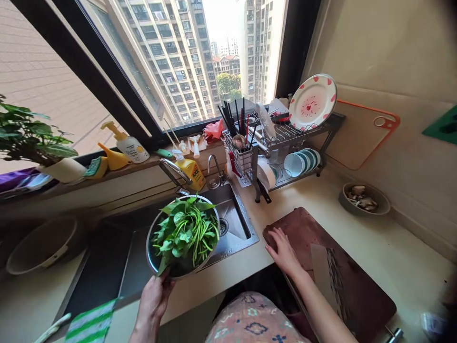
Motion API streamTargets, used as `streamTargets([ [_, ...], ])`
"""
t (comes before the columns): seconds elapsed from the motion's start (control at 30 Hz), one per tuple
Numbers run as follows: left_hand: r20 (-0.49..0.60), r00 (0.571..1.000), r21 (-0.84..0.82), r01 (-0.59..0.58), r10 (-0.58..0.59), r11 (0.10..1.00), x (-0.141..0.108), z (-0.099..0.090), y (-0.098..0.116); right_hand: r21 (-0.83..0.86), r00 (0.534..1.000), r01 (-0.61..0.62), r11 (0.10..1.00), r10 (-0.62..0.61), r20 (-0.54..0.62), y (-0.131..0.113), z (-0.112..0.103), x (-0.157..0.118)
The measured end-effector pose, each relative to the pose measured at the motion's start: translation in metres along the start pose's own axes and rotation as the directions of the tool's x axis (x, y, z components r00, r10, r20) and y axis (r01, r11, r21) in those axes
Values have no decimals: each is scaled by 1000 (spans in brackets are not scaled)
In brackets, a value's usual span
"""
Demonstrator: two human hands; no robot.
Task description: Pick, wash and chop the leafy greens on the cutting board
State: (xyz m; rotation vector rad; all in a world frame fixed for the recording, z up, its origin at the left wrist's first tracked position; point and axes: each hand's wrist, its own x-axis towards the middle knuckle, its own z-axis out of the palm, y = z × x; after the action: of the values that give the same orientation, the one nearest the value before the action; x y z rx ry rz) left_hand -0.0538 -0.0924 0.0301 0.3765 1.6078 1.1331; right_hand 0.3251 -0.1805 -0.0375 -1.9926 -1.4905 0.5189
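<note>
My left hand [155, 297] grips the near rim of a round metal bowl [149, 252], fingers partly hidden under it. Leafy greens with long stems [187, 228] fill the bowl, which is over the sink [232, 214] and its front edge. My right hand [283, 250] is open, palm down with fingers apart, at the near left edge of a brown cutting board [307, 228]; whether it presses on the board I cannot tell. A wide blade with a dark patterned strip [323, 269] lies on the board, right of my wrist.
Behind the board stands a dish rack [255, 178] with plates, bowls and chopsticks. A bowl of brownish pieces [383, 205] sits at the right wall. The faucet [174, 171] and a yellow soap bottle [193, 171] are behind the greens. A striped cloth [91, 324] lies front left.
</note>
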Motion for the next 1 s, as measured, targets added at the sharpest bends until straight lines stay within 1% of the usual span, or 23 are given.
streamTargets([
  [0.07,30,1000,-45,-4,6,999,3,6,0,92,999,-3,996,7,-43,-1,1,-26],
  [0.17,22,1000,-52,19,-18,998,7,18,-13,171,996,-60,983,70,-54,0,-1,-60],
  [0.27,25,997,-25,78,-77,997,8,31,-27,203,989,-111,973,128,-75,7,-8,-80],
  [0.33,50,996,-10,79,-79,997,7,39,-29,219,981,-126,968,155,-120,13,-16,-85],
  [0.4,99,994,-11,43,-42,999,5,46,-25,227,970,-130,965,171,-171,16,-25,-87],
  [0.47,145,989,-20,12,-9,1000,2,54,-21,231,965,-124,965,171,-197,18,-34,-87],
  [0.53,164,986,-33,14,-8,999,0,62,-20,238,967,-119,964,167,-192,17,-40,-89],
  [0.63,156,986,-40,68,-61,997,3,75,-30,252,973,-130,959,172,-154,17,-41,-98],
  [0.73,132,984,-20,121,-117,993,17,84,-44,266,976,-167,949,197,-89,19,-40,-111],
  [0.83,102,982,24,160,-161,987,36,89,-52,288,967,-231,929,253,-41,23,-45,-123],
  [0.93,96,976,64,188,-193,980,52,91,-52,314,935,-316,895,351,-58,27,-53,-133],
  [1.0,118,971,73,200,-207,977,57,90,-51,350,897,-380,856,434,-88,25,-53,-138],
])
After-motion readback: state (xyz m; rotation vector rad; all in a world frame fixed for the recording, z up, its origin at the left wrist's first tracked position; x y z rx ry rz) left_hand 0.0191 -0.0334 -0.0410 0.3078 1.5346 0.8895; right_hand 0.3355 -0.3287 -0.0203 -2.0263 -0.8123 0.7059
